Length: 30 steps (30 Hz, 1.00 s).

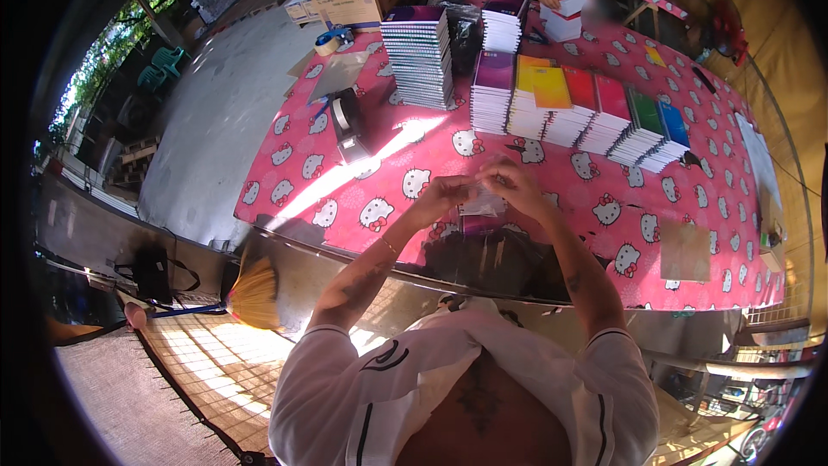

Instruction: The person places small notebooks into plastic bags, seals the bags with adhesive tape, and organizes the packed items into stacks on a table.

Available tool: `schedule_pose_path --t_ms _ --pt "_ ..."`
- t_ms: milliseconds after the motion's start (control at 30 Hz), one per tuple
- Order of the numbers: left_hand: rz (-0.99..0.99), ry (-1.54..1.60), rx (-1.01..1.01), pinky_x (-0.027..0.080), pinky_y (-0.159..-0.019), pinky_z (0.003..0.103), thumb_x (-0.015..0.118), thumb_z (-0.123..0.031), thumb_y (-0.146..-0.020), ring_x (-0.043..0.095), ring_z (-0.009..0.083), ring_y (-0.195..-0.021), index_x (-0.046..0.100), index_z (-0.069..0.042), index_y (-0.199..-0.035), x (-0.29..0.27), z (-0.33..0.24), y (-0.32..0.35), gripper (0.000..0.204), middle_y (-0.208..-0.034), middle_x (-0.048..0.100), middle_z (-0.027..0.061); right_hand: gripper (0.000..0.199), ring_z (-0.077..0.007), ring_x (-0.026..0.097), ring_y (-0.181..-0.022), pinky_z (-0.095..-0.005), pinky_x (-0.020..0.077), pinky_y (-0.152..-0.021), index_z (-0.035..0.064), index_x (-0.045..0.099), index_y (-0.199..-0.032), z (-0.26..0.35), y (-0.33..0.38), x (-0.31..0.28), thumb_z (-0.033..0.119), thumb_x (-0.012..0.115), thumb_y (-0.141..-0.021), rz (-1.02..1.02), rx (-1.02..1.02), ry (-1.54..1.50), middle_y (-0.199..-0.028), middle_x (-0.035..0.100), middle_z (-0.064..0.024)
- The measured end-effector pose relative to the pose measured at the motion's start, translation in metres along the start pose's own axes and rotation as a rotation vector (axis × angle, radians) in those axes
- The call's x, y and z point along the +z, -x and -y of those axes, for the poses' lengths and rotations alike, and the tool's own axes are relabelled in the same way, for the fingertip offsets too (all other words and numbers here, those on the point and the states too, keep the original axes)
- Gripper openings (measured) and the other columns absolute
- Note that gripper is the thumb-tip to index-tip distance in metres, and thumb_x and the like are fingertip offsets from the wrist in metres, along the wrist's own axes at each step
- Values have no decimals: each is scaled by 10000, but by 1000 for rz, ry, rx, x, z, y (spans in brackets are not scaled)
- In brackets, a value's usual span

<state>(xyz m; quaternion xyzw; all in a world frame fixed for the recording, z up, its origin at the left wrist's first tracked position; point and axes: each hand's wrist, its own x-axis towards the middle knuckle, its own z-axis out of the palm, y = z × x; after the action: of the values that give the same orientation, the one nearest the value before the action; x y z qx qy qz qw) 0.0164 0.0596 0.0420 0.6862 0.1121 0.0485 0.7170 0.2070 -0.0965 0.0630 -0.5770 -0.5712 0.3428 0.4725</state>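
Observation:
Near the front edge of the table, both hands pinch a thin piece of clear plastic. My left hand holds its left side with fingers closed. Close beside it, my right hand is closed at the upper right of the plastic, its fingers pressed together. Just below the plastic lies a purple-covered item, partly hidden by it. Dark, shiny plastic lies at the table's edge between my forearms. Whether the clear piece is a bag or a loose sheet is too small to tell.
Stacks of purple notebooks, a tall spiral-bound stack and yellow, red, green and blue stacks stand beyond my hands. A tape dispenser sits left, a brown board right. Across the table a person handles a red-and-white booklet.

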Motion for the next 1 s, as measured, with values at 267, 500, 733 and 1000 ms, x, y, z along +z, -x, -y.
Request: schedule_pose_path --t_ms 267,500,733,1000 --pt "-159 -1222 642 427 -1081 497 764 -191 -835 533 309 -1311 673 -92 -1223 32 -38 42 410 -1367 581 162 292 -294 573 -1125 -447 401 -1026 75 684 -1061 34 45 16 186 772 -806 -112 -256 567 -1142 616 -74" --pt "-148 -960 160 545 -814 397 804 -176 -767 654 275 -1031 727 -72 -965 30 -58 20 236 -1119 686 111 342 -304 598 -1014 -445 438 -937 80 615 -1097 29 36 25 100 759 -787 -158 -140 411 -1055 625 -88" --pt "-179 -760 -11 537 -828 349 840 -304 -789 655 228 -974 581 -56 -1217 12 -41 -10 558 -1050 672 127 477 -228 619 -970 -357 526 -793 45 512 -1249 21 26 29 38 740 -830 -386 32 13 -1127 584 -88" --pt "-1324 -829 131 515 -872 433 754 -406 -873 643 329 -978 539 12 -1293 -151 25 31 630 -1144 639 208 350 -129 577 -931 -275 492 -808 24 560 -1180 1 25 57 37 686 -853 -471 237 -358 -1066 551 -58"
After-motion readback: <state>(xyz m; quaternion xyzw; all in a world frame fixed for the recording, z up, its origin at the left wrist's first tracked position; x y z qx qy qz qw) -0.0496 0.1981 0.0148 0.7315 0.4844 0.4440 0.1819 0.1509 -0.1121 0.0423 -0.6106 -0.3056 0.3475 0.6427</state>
